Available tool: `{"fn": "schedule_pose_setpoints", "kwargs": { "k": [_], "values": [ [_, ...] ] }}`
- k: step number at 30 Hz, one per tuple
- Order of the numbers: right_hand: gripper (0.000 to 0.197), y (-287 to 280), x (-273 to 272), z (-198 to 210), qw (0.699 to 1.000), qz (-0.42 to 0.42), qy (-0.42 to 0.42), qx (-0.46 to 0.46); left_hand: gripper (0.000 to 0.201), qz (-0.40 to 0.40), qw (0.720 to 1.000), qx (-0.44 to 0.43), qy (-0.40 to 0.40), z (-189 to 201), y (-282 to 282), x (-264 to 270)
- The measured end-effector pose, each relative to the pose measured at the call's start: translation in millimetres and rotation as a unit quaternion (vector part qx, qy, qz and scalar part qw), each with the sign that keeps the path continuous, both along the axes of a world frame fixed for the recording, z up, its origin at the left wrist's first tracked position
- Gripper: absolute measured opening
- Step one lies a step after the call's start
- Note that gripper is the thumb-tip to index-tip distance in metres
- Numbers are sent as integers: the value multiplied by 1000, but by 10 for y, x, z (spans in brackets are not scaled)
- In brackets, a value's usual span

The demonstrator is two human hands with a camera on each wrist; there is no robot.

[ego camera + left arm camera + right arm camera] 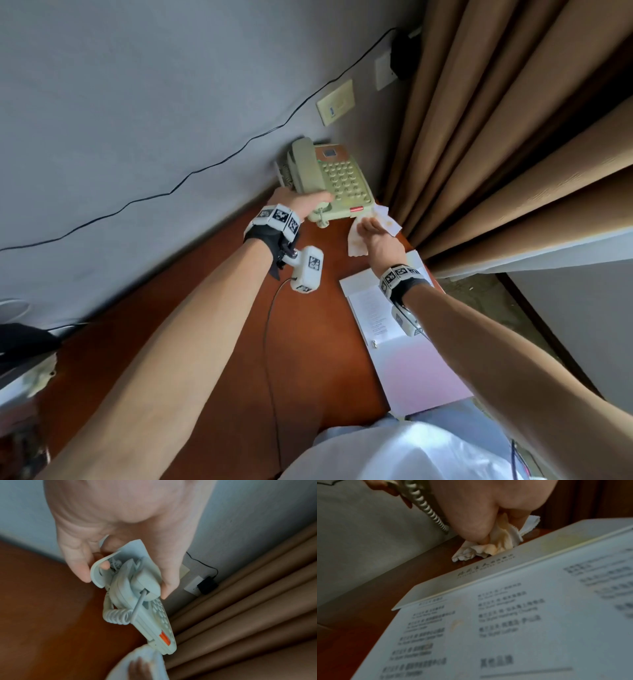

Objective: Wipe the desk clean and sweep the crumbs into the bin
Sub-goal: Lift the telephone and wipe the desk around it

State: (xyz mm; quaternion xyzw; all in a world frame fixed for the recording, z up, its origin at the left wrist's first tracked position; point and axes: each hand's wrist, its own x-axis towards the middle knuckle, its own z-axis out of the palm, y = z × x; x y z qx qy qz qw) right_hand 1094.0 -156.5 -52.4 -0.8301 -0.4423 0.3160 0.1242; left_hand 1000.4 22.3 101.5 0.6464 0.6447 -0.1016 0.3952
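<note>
A pale green telephone [329,178] stands tilted at the desk's far corner by the wall. My left hand [301,202] grips its near end, handset and base together. In the left wrist view the hand [123,586] holds the telephone [137,588] clear of the brown desk [42,615], and the coiled cord [116,616] dangles. My right hand [373,233] bunches a white tissue [356,245] with yellow stains and presses it on the desk [212,308] beside the phone. Up close, the right hand [488,534] pinches the crumpled tissue [501,543]. No bin is in view.
A white printed folder [394,342] lies open on the desk just behind my right wrist. Brown curtains [496,137] hang at the desk's right edge. A grey wall with sockets [383,72] and a black cable runs behind. A dark object [20,342] sits far left.
</note>
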Motion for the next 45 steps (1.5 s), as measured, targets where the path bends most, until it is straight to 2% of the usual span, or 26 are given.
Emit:
{"fn": "schedule_pose_setpoints", "kwargs": {
  "k": [2,3,6,8,11,15,18,21,23,25,27,28,30,32,33,35,37,39,41,43,45],
  "values": [
    [67,-67,17,43,999,15,-18,35,52,8,1000,29,7,-6,-49,-269],
    [67,-79,29,68,999,21,-24,35,55,-3,999,37,16,-45,-77,-450],
    [66,-32,70,65,999,34,-27,26,90,-34,990,104,88,-230,-123,-923],
    [64,2,96,74,998,39,-36,20,101,-34,985,121,121,-358,-180,-1252],
    [65,124,147,53,994,78,-81,13,100,21,989,111,99,-526,-266,-1687],
    [83,548,227,-37,976,127,-171,-45,86,133,989,49,40,-597,-348,-1979],
    [85,1047,380,-36,982,93,-160,-27,100,176,984,15,35,-719,-375,-2167],
    [72,1591,567,78,985,86,-152,-11,116,195,981,9,17,-869,-328,-2324],
    [68,1825,550,110,982,95,-161,-10,119,208,978,18,-2,-953,-277,-2427],
    [73,1817,329,50,980,119,-158,0,111,211,977,21,-10,-968,-236,-2500],
    [80,1514,-97,24,970,187,-158,6,100,199,980,24,-18,-949,-202,-2527],
    [83,1290,-318,-10,957,242,-157,13,96,189,981,30,-25,-919,-194,-2522],
    [89,853,-633,-29,940,321,-103,50,81,166,984,37,-48,-852,-175,-2498],
    [87,700,-626,-24,916,388,-85,63,63,155,985,29,-65,-845,-149,-2493],
    [77,784,-535,-17,919,384,-85,36,62,155,985,29,-69,-865,-140,-2503],
    [43,1194,-244,112,957,274,-86,38,67,160,984,29,-73,-903,-137,-2523],
    [41,1710,21,162,959,229,-148,82,61,165,983,27,-79,-938,-153,-2530],
    [46,2073,91,248,962,195,-174,83,52,156,984,26,-85,-966,-162,-2532],
    [54,2160,-75,272,970,174,-165,51,52,148,985,26,-84,-956,-157,-2525],
    [68,1868,-399,259,962,226,-149,31,54,146,985,22,-83,-967,-151,-2539],
    [79,1359,-621,139,939,321,-99,72,52,143,986,22,-85,-963,-153,-2535]
  ]
}}
